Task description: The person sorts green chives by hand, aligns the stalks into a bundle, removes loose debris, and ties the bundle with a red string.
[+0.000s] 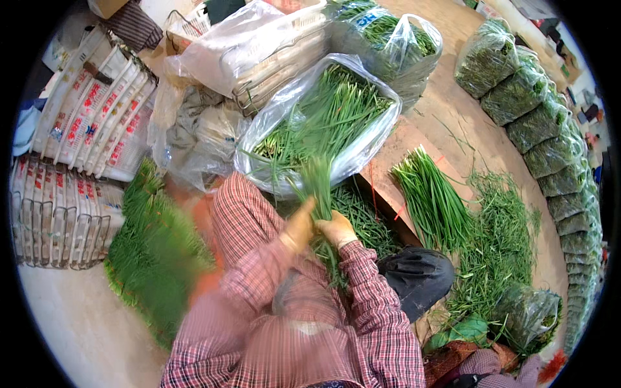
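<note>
A bunch of garlic chives (317,184) stands between my hands over my lap, its upper end blurred. Fingers of my left hand (299,226) are closed around its left side. From the right, my right hand (336,229) grips the same bunch. Both hands seem to wear yellowish gloves. Just beyond them is a clear plastic bag (378,139) with its mouth spread wide, filled with loose garlic chives (343,110). Loose green leaves (362,216) lie below the hands. A neat bundle of garlic chives (430,197) rests on a board to the right.
Stacked white crates (90,123) stand at the left, beside a large heap of chives (149,239). More crates (278,58) and a filled bag (414,64) are at the back. Filled bags (543,136) line the right side. Leaf scraps (495,252) cover the floor nearby.
</note>
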The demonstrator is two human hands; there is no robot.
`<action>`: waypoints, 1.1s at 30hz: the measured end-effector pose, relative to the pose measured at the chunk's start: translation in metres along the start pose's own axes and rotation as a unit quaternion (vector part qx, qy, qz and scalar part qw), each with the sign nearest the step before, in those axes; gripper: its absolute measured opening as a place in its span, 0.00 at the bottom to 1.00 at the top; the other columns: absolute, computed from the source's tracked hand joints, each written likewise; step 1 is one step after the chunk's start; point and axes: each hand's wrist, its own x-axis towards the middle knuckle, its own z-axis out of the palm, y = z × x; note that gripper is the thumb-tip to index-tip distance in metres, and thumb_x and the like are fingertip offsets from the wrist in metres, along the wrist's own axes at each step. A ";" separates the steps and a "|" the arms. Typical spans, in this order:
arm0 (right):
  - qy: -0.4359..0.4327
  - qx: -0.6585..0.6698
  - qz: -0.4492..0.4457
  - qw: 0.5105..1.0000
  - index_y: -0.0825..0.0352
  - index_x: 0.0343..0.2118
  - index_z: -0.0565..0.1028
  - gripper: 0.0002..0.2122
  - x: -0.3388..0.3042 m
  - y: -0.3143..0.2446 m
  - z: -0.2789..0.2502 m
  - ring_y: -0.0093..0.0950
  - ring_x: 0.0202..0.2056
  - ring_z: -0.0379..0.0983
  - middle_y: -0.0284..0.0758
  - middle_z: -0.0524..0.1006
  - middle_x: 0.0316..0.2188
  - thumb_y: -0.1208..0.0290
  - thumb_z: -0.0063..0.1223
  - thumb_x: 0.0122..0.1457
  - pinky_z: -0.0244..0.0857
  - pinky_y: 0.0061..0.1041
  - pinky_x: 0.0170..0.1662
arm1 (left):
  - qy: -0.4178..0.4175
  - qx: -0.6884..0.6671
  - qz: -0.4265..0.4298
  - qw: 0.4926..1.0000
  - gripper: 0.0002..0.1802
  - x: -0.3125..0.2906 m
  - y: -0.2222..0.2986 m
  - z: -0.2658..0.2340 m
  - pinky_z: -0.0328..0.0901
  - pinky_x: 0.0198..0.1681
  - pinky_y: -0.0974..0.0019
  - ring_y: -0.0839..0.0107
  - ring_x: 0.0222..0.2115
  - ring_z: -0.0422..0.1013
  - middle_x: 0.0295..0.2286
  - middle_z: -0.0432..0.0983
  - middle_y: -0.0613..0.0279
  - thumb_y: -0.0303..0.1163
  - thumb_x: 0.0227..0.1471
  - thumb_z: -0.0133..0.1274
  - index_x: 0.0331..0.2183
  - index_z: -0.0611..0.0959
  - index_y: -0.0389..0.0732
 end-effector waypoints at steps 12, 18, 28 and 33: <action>0.106 -0.186 -0.165 0.963 0.68 0.51 0.76 0.20 -0.131 -0.082 -0.015 0.40 0.37 0.81 0.45 0.81 0.41 0.63 0.58 0.59 0.75 0.34 0.40 | -0.051 0.026 0.039 0.998 0.19 -0.046 0.004 0.022 0.71 0.46 0.62 0.68 0.38 0.75 0.35 0.80 0.61 0.33 0.57 0.58 0.49 0.79 0.35; -0.099 0.301 -0.032 0.948 0.73 0.56 0.71 0.25 -0.127 -0.046 -0.051 0.29 0.48 0.77 0.40 0.81 0.45 0.57 0.55 0.64 0.67 0.27 0.54 | -0.212 0.122 -0.003 0.970 0.25 -0.075 0.037 0.024 0.62 0.21 0.73 0.78 0.19 0.69 0.27 0.77 0.63 0.28 0.57 0.50 0.55 0.73 0.30; -0.074 0.630 -0.107 0.766 0.66 0.61 0.67 0.26 -0.112 -0.094 -0.075 0.34 0.49 0.76 0.41 0.77 0.52 0.60 0.56 0.63 0.74 0.34 0.50 | -0.415 0.087 -0.185 0.886 0.28 -0.098 -0.001 0.003 0.57 0.16 0.75 0.80 0.13 0.63 0.35 0.82 0.54 0.28 0.61 0.52 0.60 0.69 0.31; 0.157 0.562 -0.125 0.803 0.69 0.47 0.79 0.15 -0.096 -0.095 -0.095 0.25 0.40 0.77 0.35 0.81 0.41 0.63 0.55 0.64 0.72 0.25 0.46 | -0.358 0.058 -0.154 0.919 0.22 -0.116 0.001 0.026 0.56 0.17 0.75 0.82 0.12 0.61 0.25 0.79 0.59 0.33 0.63 0.54 0.54 0.75 0.31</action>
